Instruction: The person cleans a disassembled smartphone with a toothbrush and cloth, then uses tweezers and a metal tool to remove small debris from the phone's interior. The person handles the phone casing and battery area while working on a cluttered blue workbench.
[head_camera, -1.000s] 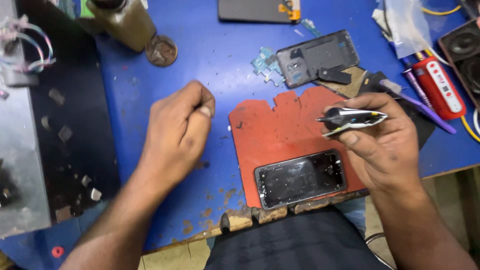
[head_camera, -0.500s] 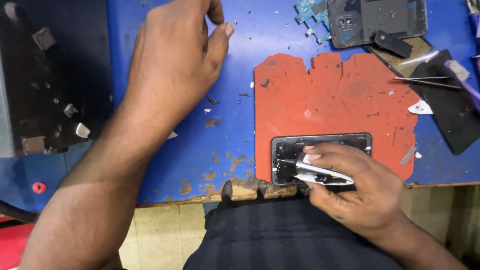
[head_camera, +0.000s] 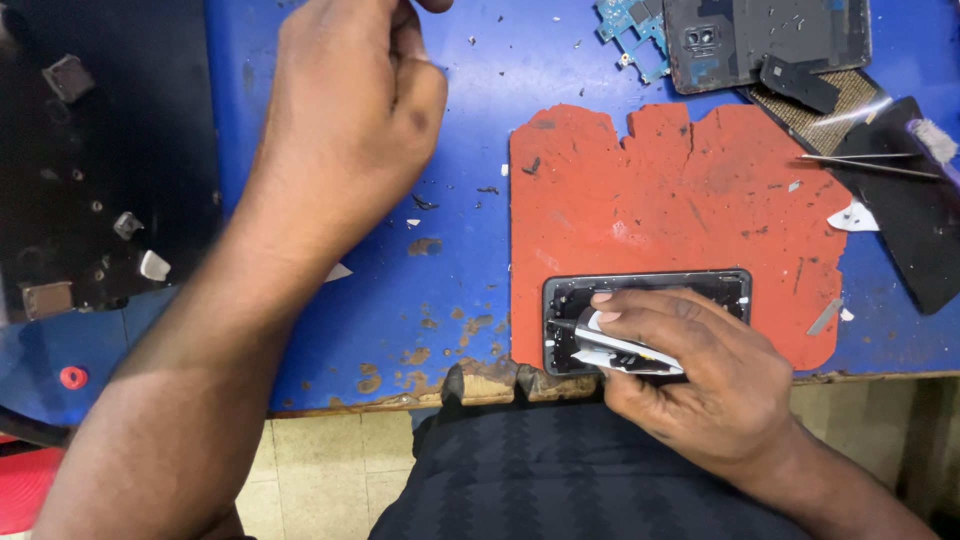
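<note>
Head view: right hand (head_camera: 690, 375) grips a glue tube (head_camera: 620, 352) over the phone (head_camera: 645, 300); left hand (head_camera: 345, 110) loosely curled, empty.

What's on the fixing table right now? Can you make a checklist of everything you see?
Surface: blue table, paint worn off along the near edge; torn red mat on it.
Job's things: opened phone lying on the red mat; small black-tipped tube pressed to it.
Clutter: phone back cover, blue circuit board, tweezers, loose bits scattered about.
Hands: right hand holds the tube over the phone; left hand curled, raised above the table, contents not visible.
Cables: nothing seen.
Surroundings: black tray with small parts at left; tiled floor below.
</note>
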